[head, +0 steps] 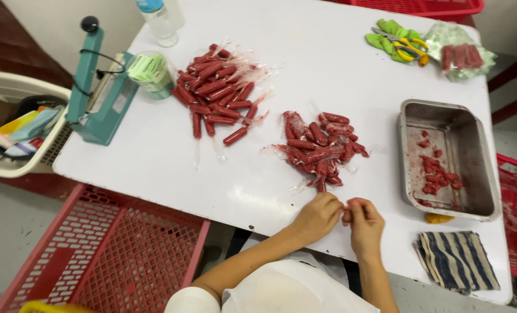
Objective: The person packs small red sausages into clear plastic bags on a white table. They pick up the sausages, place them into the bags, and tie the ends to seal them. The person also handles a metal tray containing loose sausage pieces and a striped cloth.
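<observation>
My left hand [319,215] and my right hand [363,223] meet at the near edge of the white table [154,162], fingers pinched together on one small red sausage in clear wrap [345,213]. Just beyond my hands lies a loose pile of wrapped red sausages [319,148]. A second, larger pile of tidier sausages [218,93] lies farther left. To the right stands a metal tray [473,168] holding scraps of red meat.
A teal heat sealer [99,98] and a green roll [149,72] sit at the table's left, a clear bottle [159,20] behind. Yellow scissors on green gloves [400,43], a bag of sausages [461,55], striped cloth [455,258], red crates [108,249], a cream basket [21,127].
</observation>
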